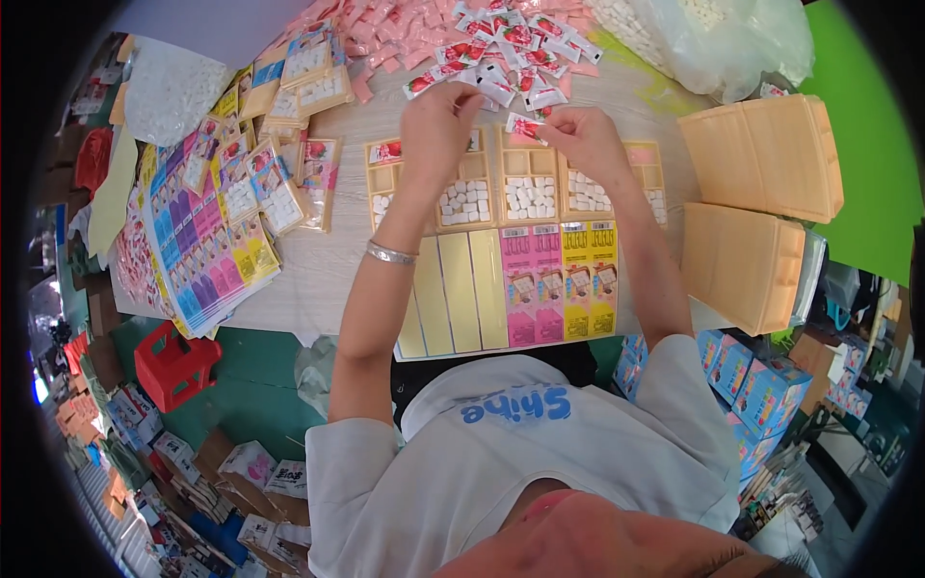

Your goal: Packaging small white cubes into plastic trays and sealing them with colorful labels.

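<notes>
My right hand [586, 143] pinches a small strawberry-printed sachet [525, 127] over the upper end of a cream compartment tray [500, 173]. White pillow-shaped pieces [530, 197] fill that tray's larger section. My left hand [439, 130] has its fingertips together at the near edge of a pile of strawberry sachets [515, 39]; whether they grip one is hidden. Similar trays stand in a row beneath both hands, some with a sachet in a small upper compartment. Printed card strips [561, 289], pink and yellow, lie below the row beside plain pale-yellow strips [453, 294].
Pink sachets [385, 34] spread across the back. Filled packs [279, 183] and printed card sheets [198, 241] crowd the left. Stacked cream trays [761, 159] occupy the right, near a clear bag of white pieces [723, 39]. A red stool [176, 366] stands on the floor.
</notes>
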Action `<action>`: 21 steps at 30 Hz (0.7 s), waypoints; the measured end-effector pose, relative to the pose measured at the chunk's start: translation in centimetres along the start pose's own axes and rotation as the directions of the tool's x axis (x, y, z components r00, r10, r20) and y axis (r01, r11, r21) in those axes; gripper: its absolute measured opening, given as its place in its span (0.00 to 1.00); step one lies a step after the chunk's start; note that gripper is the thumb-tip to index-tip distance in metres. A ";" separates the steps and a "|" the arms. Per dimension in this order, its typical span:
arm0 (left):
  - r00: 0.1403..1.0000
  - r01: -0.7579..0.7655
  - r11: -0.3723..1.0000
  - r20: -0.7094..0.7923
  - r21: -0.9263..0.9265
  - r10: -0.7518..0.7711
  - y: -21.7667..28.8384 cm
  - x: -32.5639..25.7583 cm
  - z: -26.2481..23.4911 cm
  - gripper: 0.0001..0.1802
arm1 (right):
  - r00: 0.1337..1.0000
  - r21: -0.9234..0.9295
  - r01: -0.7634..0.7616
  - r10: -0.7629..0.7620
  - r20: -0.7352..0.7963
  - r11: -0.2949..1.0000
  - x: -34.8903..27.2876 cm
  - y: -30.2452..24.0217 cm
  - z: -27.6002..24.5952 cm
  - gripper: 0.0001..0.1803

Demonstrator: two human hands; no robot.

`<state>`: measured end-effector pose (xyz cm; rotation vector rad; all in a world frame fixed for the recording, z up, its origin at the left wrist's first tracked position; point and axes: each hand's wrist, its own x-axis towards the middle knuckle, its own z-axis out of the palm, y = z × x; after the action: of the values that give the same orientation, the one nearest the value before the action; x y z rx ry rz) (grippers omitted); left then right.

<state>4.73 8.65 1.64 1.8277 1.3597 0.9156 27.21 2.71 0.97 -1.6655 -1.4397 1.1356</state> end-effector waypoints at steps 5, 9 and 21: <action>0.883 -0.458 0.790 0.103 0.407 0.459 -1.6 2.5 0.0 0.16 | 0.955 -0.469 0.103 -0.220 -0.201 0.877 0.0 -2.7 0.7 0.13; 0.884 -0.465 0.716 0.234 0.520 0.405 -0.5 3.2 1.4 0.18 | 0.815 -0.614 0.193 -0.473 -0.334 0.765 4.1 -2.1 0.9 0.15; 0.961 -0.265 0.964 0.090 0.030 0.262 0.5 2.4 -1.5 0.16 | 0.930 -0.507 0.166 -0.305 -0.204 0.846 1.5 -2.1 -4.3 0.14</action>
<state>4.26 11.06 3.19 2.0909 1.1079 0.9367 30.27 4.85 4.28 -1.8143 -1.7759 0.3913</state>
